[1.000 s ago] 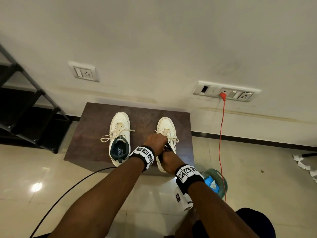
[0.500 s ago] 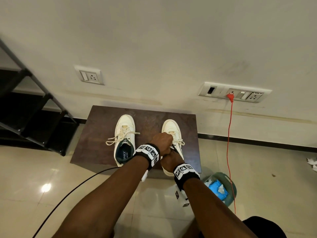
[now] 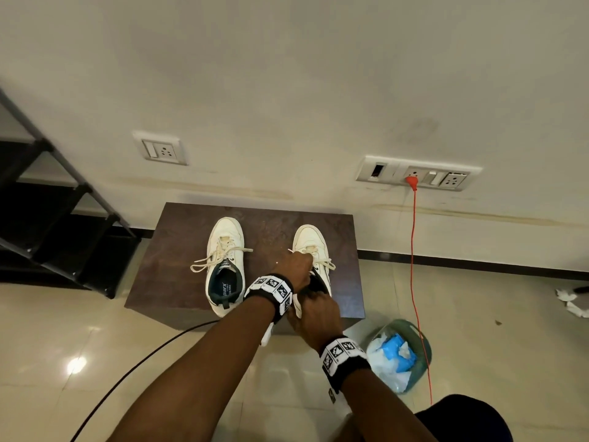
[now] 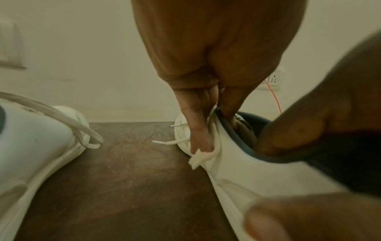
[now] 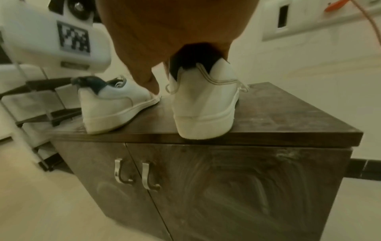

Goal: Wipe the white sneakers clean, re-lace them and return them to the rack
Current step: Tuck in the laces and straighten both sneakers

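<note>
Two white sneakers stand toes to the wall on a dark brown cabinet (image 3: 178, 250). The left sneaker (image 3: 224, 266) stands free, its laces hanging loose to the left. Both hands are on the right sneaker (image 3: 310, 240). My left hand (image 3: 294, 266) pinches its left side wall, thumb outside on a lace end (image 4: 198, 158) and fingers inside the opening. My right hand (image 3: 314, 314) grips the heel collar, fingers curled into the opening. In the right wrist view the right sneaker (image 5: 204, 106) sits heel-first at the cabinet's front edge, beside the left sneaker (image 5: 115, 104).
A black shoe rack (image 3: 47, 218) stands on the floor left of the cabinet. A green bin (image 3: 424, 349) with tissues sits at the front right. An orange cord (image 3: 412, 282) hangs from the wall socket. A black cable (image 3: 143, 362) crosses the floor. Crumpled paper (image 3: 573, 301) lies far right.
Both hands keep their hold on the right sneaker. Only the head view has shifted slightly.
</note>
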A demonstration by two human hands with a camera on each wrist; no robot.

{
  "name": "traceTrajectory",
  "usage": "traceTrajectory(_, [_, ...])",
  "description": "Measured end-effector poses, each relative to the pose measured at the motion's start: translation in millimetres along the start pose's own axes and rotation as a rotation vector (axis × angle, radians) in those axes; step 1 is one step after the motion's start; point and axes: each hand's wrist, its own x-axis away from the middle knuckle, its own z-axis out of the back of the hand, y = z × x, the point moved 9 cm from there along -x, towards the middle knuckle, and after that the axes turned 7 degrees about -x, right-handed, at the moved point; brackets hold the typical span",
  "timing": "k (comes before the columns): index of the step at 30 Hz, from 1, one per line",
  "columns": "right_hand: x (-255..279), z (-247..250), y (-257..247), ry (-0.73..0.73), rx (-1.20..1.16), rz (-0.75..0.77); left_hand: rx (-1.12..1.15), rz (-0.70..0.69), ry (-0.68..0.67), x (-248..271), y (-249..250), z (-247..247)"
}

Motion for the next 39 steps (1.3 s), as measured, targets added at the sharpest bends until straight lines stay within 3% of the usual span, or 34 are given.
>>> traceTrajectory(7, [-15,-4,5,-0.179,0.126,-0.082,0.069,-0.01,-0.03,-5,-4,-4])
traceTrajectory(13, [-16,4,2,-0.23,0.016,-0.088,0.103,-0.011,0.008,11,0,4])
traceTrajectory(15, [-10,7,0,-0.173,-0.097,-0.038,0.186,-0.007,0.025,20,-4,6])
traceTrajectory(18, [-1,23,0,0.055,-0.287,0.024,0.324,-0.015,0.087,34,-13,10])
traceTrajectory(21, [14,35,17,0.332,-0.416,-0.086,0.399,-0.019,0.21,55,-21,25])
traceTrajectory(23, [22,44,27,0.473,-0.46,-0.184,0.327,-0.007,0.236,67,-25,34])
traceTrajectory(26, [17,45,51,0.539,-0.526,-0.366,0.214,0.205,0.307,86,-63,45])
traceTrajectory(29, [1,30,77,0.438,-0.574,-0.501,0.307,0.486,0.39,113,-117,48])
traceTrajectory(33, [-15,-3,99,0.206,-0.719,-0.687,0.293,0.743,0.193,139,-166,20])
traceTrajectory(36, [-24,-13,98,0.198,-0.779,-0.682,0.4,0.833,0.104,149,-191,-13])
traceTrajectory(39, [-30,-16,91,0.225,-0.788,-0.676,0.608,0.823,0.091,141,-210,-52])
